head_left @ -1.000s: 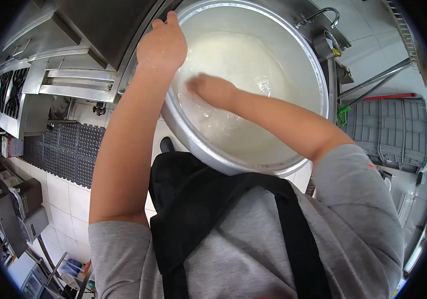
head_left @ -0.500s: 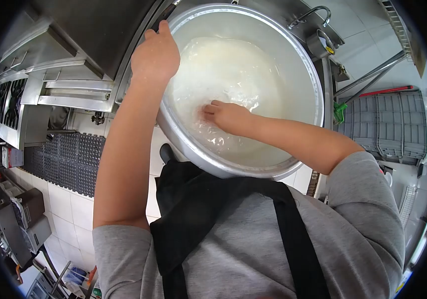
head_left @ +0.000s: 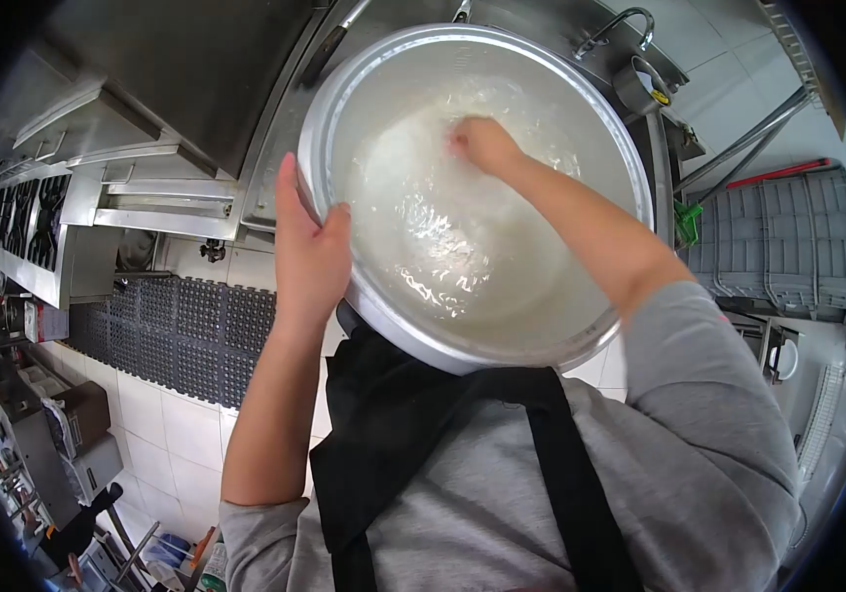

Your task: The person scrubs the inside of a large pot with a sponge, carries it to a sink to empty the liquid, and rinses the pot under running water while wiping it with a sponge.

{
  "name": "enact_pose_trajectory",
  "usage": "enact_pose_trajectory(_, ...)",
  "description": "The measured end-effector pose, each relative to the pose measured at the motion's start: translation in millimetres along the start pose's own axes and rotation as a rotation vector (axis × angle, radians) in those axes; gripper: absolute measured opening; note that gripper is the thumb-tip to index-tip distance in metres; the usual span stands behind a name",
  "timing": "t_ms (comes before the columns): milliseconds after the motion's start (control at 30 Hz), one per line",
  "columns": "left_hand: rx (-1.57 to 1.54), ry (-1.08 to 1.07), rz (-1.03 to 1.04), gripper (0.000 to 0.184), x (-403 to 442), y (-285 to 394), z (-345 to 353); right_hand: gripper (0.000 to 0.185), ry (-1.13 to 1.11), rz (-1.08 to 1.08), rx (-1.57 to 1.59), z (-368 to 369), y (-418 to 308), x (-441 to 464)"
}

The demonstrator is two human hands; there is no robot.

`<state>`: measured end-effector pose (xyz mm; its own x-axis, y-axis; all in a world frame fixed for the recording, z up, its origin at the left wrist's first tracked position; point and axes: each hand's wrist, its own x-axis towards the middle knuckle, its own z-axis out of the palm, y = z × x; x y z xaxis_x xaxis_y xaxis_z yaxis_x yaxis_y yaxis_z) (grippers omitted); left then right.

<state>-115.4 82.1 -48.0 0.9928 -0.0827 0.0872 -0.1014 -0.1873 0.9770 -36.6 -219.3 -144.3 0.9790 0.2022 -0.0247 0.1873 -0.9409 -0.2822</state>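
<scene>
A large round metal pot [head_left: 319,138] holds cloudy whitish liquid [head_left: 423,227] with ripples and bright reflections. My left hand [head_left: 312,242] grips the pot's left side, its thumb at the rim and its fingers along the outer wall. Inside the pot, my right hand [head_left: 485,146] reaches down into the liquid toward the far side. The fingertips of that hand are under the surface and blurred, so what they hold, if anything, is hidden.
Behind the pot are a metal sink counter with a faucet [head_left: 645,25], a small metal container [head_left: 640,87] and a dark-handled utensil [head_left: 326,51]. A stove [head_left: 23,222] stands at left. Below it lies a black floor mat [head_left: 181,331]. Grey crates [head_left: 778,242] are at right.
My right hand has swept through the liquid from the near left toward the far side. My left hand has slid down the left rim toward my body. The dark-handled utensil now shows fully.
</scene>
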Motion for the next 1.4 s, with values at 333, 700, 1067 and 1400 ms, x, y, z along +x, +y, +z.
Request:
enact_pose_trajectory(333,0.954,-0.212,-0.047,0.065,119,32,34,0.016,-0.161,-0.126,-0.065,4,-61,-31)
enact_pose_trajectory(700,1.008,-0.272,-0.001,0.055,116,31,31,0.018,-0.159,-0.155,-0.161,11,-36,-35)
enact_pose_trajectory(1067,0.995,-0.255,0.031,0.048,118,27,32,0.014,0.109,-0.280,-0.084,11,-45,-49)
enact_pose_trajectory(1400,0.989,-0.269,0.006,0.053,118,27,32,0.015,-0.039,-0.065,0.046,-7,-51,-91)
